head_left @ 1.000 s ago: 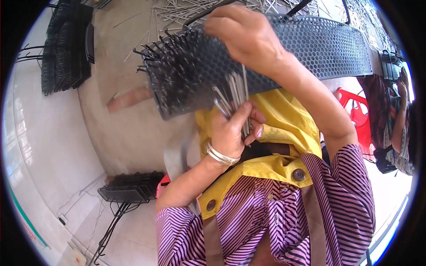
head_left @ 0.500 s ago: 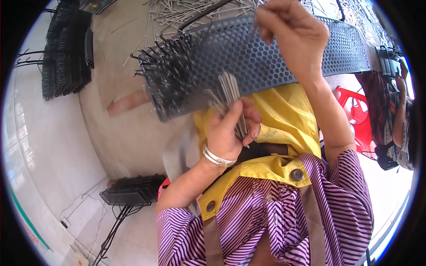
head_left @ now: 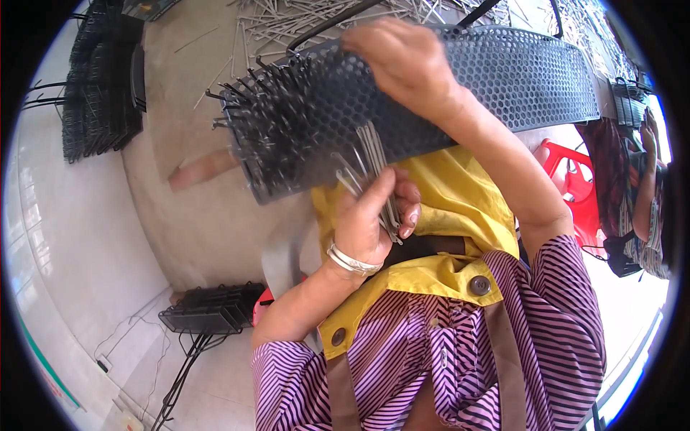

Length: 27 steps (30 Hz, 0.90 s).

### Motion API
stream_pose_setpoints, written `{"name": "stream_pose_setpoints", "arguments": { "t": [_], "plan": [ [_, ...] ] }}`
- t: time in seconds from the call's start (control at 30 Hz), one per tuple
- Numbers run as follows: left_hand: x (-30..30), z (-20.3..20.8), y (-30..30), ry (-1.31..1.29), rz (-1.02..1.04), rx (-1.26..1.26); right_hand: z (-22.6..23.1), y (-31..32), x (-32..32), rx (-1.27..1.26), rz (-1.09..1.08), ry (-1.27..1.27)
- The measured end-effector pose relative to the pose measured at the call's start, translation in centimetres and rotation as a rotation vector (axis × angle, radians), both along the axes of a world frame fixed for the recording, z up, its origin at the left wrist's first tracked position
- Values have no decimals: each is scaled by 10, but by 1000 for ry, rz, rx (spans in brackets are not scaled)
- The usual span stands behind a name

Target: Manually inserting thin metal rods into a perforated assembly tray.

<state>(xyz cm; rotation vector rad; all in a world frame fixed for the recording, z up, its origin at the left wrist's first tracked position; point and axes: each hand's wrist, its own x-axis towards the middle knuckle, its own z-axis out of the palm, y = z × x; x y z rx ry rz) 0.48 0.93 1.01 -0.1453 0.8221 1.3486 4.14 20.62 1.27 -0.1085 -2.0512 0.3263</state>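
Observation:
A bundle of thin grey metal rods (head_left: 371,154) is in my left hand (head_left: 366,219), its thumb and fingers closed around them below their upper ends. My right hand (head_left: 413,68) is over the dark perforated panel (head_left: 517,90), its fingers bent inward and somewhat blurred; whether anything lies between the fingertips I cannot make out. Many dark rods (head_left: 277,108) stick up close together from the panel's left part. My left hand is just on the near side of the panel, in front of the yellow apron (head_left: 453,179).
Loose pale rods (head_left: 287,25) are strewn beyond the panel. Racks of black parts (head_left: 104,82) stand at the left, and a black rack (head_left: 215,309) at lower left. A red stool (head_left: 571,172) and another person (head_left: 622,165) are at the right.
My right hand has moved left and slightly down over the panel, toward the standing rods. My left hand keeps hold of the bundle with little movement.

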Motion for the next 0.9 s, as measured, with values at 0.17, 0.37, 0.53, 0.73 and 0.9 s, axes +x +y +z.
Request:
{"name": "stream_pose_setpoints", "arguments": {
  "t": [0.17,0.37,0.53,0.73,0.9],
  "plan": [
    [-1,3,1,-17,-3,6,-4,-10,0,-47,-100,-72],
    [-1,4,3,21,5,54,27,-58,39,-762,-125,-340],
    [0,9,6,81,-6,101,35,-56,47,-1472,127,-503],
    [-2,4,5,126,-11,68,38,-39,58,-1413,-63,-190],
    [1,2,5,102,19,52,39,-24,43,-1247,-100,256]
  ]
}}
